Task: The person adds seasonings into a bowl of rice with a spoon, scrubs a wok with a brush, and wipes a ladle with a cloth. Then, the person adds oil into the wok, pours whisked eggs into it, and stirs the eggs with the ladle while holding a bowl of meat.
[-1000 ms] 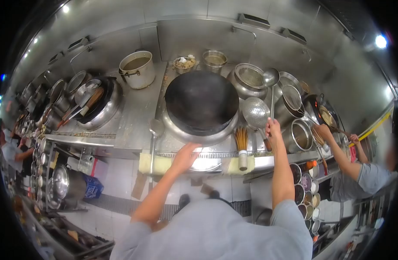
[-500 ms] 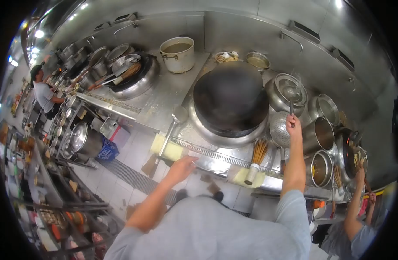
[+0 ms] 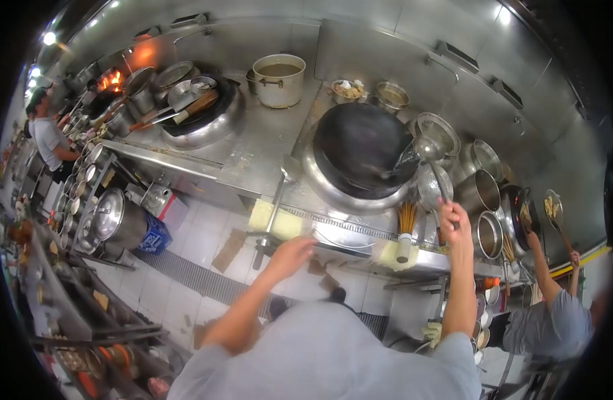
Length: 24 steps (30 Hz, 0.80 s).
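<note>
My right hand (image 3: pixel 455 223) is closed around the handle of a ladle (image 3: pixel 426 148). The ladle's bowl is tipped at the right rim of a black wok (image 3: pixel 360 143), and clear liquid runs from it into the wok. Empty and with fingers partly stretched, my left hand (image 3: pixel 293 259) hovers by the counter's front edge. Just beyond it a long-handled wok spatula (image 3: pixel 290 168) lies across a folded yellow cloth (image 3: pixel 286 223). A bamboo brush (image 3: pixel 406 227) rests on a second cloth (image 3: pixel 388 256), left of my right hand. Behind that hand sits a perforated skimmer (image 3: pixel 432 187).
A large pot of liquid (image 3: pixel 278 93) stands at the back left. Metal bowls and pots (image 3: pixel 480 193) crowd the right side. A co-worker (image 3: pixel 553 323) cooks at the far right; another (image 3: pixel 50 137) stands far left near flames (image 3: pixel 111 80).
My right hand has drawn the ladle from the bowl at the back right toward the wok and tipped it. Flames now show at the far left. My left hand stays near the counter edge.
</note>
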### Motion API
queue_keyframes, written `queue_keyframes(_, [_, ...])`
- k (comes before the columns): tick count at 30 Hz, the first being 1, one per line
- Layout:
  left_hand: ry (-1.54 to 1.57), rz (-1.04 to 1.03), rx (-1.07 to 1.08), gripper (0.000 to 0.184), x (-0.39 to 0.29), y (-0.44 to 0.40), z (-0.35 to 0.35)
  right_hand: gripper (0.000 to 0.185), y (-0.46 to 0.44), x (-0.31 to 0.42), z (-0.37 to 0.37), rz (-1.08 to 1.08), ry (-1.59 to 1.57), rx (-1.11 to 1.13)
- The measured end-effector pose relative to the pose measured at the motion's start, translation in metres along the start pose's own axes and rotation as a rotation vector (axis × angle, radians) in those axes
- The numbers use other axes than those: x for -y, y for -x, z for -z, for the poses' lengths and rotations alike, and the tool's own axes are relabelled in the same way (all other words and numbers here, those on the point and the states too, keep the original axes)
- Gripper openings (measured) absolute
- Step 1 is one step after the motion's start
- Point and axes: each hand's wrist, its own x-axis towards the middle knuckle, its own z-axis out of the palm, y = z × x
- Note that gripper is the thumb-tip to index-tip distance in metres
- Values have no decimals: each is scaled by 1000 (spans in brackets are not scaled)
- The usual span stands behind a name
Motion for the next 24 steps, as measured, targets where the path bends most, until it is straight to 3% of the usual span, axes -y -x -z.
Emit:
queue_keyframes(3, [156, 47, -101, 29, 27, 34, 22, 28, 18, -32, -36, -71, 144, -79])
queue_keyframes(5, [143, 94, -151, 28, 37, 50, 34, 24, -1, -41, -38, -309, -259, 30])
queue_keyframes(6, [146, 92, -162, 28, 35, 56, 40, 26, -15, -55, -35, -234, -420, 55])
queue_keyframes(7, [153, 102, -169, 28, 29, 66, 45, 26, -25, -77, -31, -244, -412, 50])
queue_keyframes(9, [177, 127, -198, 28, 15, 76, 64, 26, -51, -122, -38, -22, -272, 64])
queue_keyframes(11, [152, 118, -214, 27, 15, 91, 73, 24, -35, -159, -75, -58, -273, 24])
queue_keyframes(12, [314, 155, -288, 27, 25, 100, 70, 21, -25, -166, -81, -84, -264, -30])
queue_keyframes(15, [556, 258, -312, 28, 23, 115, 73, 15, -45, -149, -50, -224, -460, 3])
queue_keyframes(17, [660, 272, -397, 28, 19, 118, 75, 23, -101, -142, 19, -296, -103, 141])
queue_keyframes(19, [638, 269, -363, 29, 30, 125, 70, 37, -96, -169, -8, 180, 1410, -456])
queue_keyframes(21, [628, 307, -435, 29, 36, 133, 63, 51, -126, -169, 59, 731, 1993, -740])
queue_keyframes(23, [560, 337, -374, 28, 47, 141, 55, 55, -97, -153, 49, 710, 1697, -795])
queue_keyframes(24, [487, 378, -392, 28, 51, 146, 50, 55, -88, -149, 55, 697, 1692, -843])
